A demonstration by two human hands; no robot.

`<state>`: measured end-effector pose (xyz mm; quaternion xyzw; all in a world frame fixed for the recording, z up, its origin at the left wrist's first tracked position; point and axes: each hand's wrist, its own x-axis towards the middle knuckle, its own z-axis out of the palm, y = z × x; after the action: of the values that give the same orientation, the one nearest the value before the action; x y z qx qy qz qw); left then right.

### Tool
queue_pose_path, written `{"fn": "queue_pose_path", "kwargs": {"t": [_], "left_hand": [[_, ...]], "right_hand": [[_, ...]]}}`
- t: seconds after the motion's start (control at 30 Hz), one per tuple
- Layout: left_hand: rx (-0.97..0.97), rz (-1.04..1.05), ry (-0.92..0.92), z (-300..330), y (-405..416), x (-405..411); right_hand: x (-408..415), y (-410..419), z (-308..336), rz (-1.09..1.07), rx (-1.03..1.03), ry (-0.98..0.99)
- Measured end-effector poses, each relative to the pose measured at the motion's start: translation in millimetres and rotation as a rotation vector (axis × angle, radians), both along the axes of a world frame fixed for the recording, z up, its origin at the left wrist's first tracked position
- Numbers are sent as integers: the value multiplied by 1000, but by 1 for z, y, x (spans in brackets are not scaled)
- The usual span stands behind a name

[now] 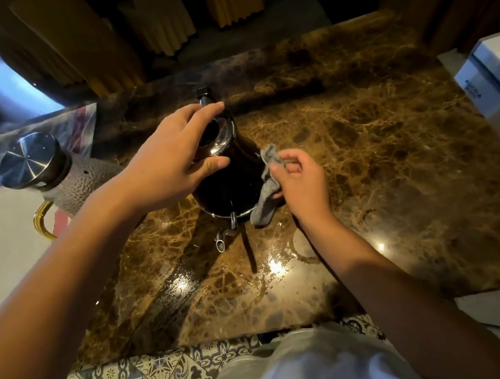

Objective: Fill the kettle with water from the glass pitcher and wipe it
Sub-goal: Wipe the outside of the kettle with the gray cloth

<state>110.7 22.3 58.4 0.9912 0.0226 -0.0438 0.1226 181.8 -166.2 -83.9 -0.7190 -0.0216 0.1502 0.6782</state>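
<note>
Grey cloth pinched in right hand fingers against kettle; left hand fingers spread on top

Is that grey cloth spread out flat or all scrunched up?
Scrunched up. The grey cloth is bunched in the right hand, pinched between its fingers against the dark kettle; one loose end hangs toward the marble counter.

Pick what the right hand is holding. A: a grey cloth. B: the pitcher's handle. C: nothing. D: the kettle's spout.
A: the right hand pinches a grey cloth against the side of the dark kettle, while the left hand rests on the kettle's top.
</note>
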Motion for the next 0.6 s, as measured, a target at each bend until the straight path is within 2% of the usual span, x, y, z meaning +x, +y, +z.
{"fn": "queue_pose_path", "kwargs": {"t": [0.17, 0.27, 0.33, 0.43, 0.5, 0.6], "left_hand": [[23, 1, 19, 2, -2, 1], [22, 7, 30, 2, -3, 1], [17, 17, 31, 3, -4, 1], [3, 25, 35, 3, -5, 0], [-4, 33, 38, 3, -5, -1], [-21, 38, 41, 3, -5, -1]], "right_hand": [[-7, 17, 29, 31, -65, -442], [-31, 8, 12, 72, -120, -605], [-47, -3, -10, 161, -209, -649], [-46, -17, -28, 176, -344, -569], [-35, -18, -22, 143, -313, -545], [-26, -7, 7, 126, -180, -645]]}}
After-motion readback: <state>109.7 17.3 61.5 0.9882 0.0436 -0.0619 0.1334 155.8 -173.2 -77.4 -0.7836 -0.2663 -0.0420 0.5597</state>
